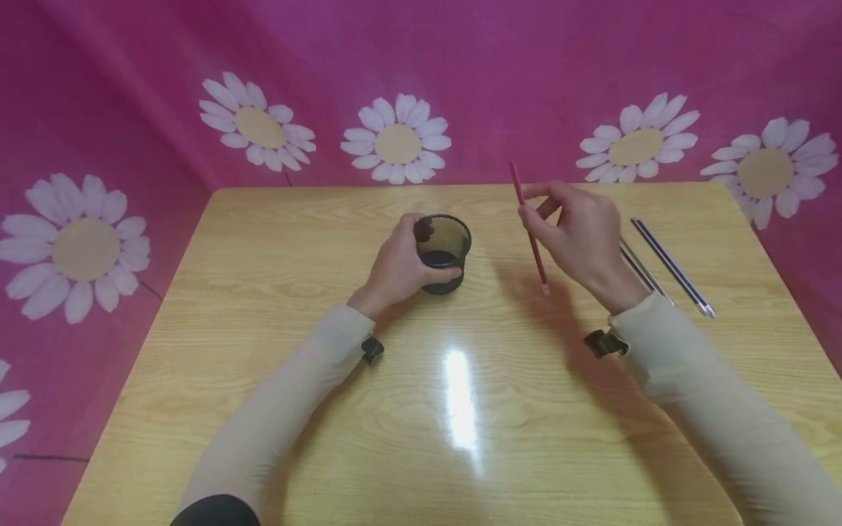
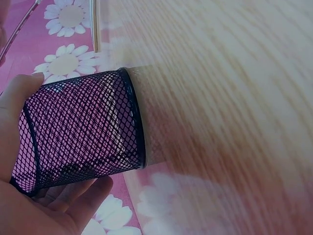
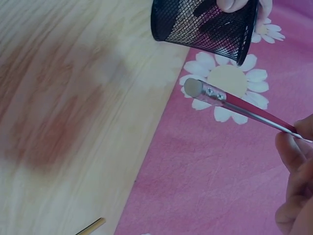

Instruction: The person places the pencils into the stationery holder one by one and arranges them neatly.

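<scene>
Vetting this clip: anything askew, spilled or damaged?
Nothing stands out: the mesh cup, gripped by the left hand, is upright; the red pencil in the right hand looks unbroken; the other pencils lie on the table.

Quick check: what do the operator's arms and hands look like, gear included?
Left hand and right hand: both ungloved. Left sleeve and right sleeve: long, plain pale beige. Small black fitting at the left cuff, another at the right cuff. Dark rounded patch near the left elbow; can't tell what.

Close wrist views, shared cup (image 2: 83,129)
</scene>
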Tool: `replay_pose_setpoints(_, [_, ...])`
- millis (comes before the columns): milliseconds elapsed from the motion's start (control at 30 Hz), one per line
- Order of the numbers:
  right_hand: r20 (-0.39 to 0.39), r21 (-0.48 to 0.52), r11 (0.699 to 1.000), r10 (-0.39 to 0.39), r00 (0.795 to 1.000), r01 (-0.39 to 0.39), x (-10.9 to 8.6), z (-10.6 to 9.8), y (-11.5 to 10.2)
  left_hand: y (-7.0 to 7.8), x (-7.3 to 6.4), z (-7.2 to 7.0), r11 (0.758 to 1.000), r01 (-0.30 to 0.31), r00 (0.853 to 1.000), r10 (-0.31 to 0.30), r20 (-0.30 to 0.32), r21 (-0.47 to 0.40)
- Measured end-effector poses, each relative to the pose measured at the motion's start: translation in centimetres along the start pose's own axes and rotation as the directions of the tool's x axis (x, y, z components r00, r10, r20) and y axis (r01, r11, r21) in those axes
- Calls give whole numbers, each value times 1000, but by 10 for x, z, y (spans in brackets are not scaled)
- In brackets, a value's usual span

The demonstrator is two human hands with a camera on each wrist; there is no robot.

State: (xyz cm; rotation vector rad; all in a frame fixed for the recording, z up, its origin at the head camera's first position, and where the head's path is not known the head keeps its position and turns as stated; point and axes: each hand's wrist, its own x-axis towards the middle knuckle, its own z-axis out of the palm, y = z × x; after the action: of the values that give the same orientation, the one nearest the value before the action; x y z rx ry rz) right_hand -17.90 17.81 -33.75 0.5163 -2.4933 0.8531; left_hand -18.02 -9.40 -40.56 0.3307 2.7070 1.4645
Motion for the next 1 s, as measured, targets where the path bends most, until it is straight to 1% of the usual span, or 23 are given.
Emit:
replay_pose_setpoints(200, [-40, 30, 999, -40, 998, 41, 9, 3, -8, 0, 0, -1, 1000, 5, 1000, -5, -2, 5])
replay_pose_setpoints(367, [-86, 75, 993, -80, 993, 86, 17, 8, -15, 0, 0, -1, 1000, 9, 1000, -9, 5, -20])
replay_pose_setpoints(533, [-115, 113, 986, -112, 987, 125, 22, 13, -23, -1, 0, -1, 999, -5, 1000, 6, 9, -40])
replay_pose_setpoints(700, [-128, 130, 982, -120, 985, 136, 25, 16, -28, -1, -1, -1, 1000, -13, 1000, 14, 4, -23])
replay_pose_setpoints(833, [-139, 150, 979, -119, 983, 139, 28, 17, -32, -1, 0, -1, 1000, -8, 1000, 8, 5, -12])
replay_pose_setpoints(1000, [-140, 168, 979, -90, 986, 113, 30, 19, -37, -1, 0, -2, 1000, 0, 1000, 0, 12, -7])
